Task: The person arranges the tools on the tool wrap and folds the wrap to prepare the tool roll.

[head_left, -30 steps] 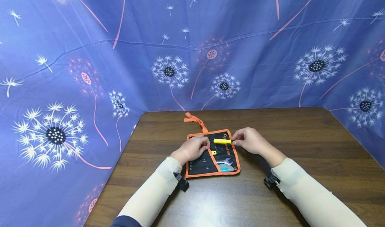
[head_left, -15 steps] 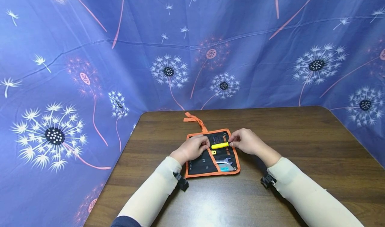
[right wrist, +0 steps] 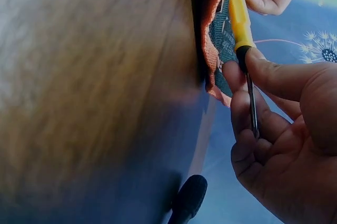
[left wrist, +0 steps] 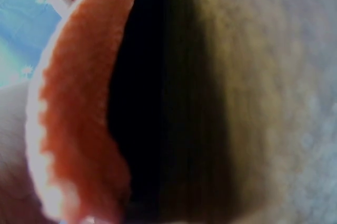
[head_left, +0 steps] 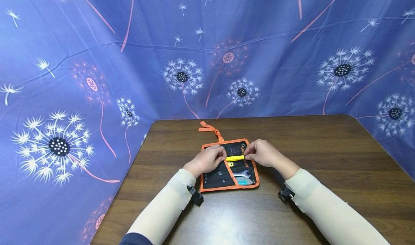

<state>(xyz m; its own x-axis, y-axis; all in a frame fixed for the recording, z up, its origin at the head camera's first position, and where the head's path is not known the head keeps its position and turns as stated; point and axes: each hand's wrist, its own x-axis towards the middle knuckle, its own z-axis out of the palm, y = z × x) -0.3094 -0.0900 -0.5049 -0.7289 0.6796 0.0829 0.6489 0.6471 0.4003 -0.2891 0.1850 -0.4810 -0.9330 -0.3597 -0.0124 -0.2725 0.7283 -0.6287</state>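
Observation:
A black tool pouch with orange trim (head_left: 212, 183) lies unrolled on the table. My left hand (head_left: 207, 160) is on its left part and pinches the orange pocket edge at the middle. My right hand (head_left: 264, 153) pinches a screwdriver by the black collar below its yellow handle (right wrist: 240, 21). Its thin metal shaft (right wrist: 253, 108) runs back under my right palm. In the head view the yellow handle (head_left: 235, 158) points left, with its end at the pocket edge beside my left fingertips. In the left wrist view, orange trim (left wrist: 79, 103) covers much of the left hand.
Inside the pouch's pocket sit an open-end wrench (head_left: 242, 174), a grey and teal tool (head_left: 244, 181) and a small yellow piece with a hole (head_left: 230, 164). Orange ties (head_left: 212, 129) trail behind. A patterned blue cloth (head_left: 207, 75) hangs past the wooden table (head_left: 308, 137).
My right hand has moved left and slightly nearer, bringing the screwdriver's handle from above the pouch to the pocket edge. The left hand has stayed in place.

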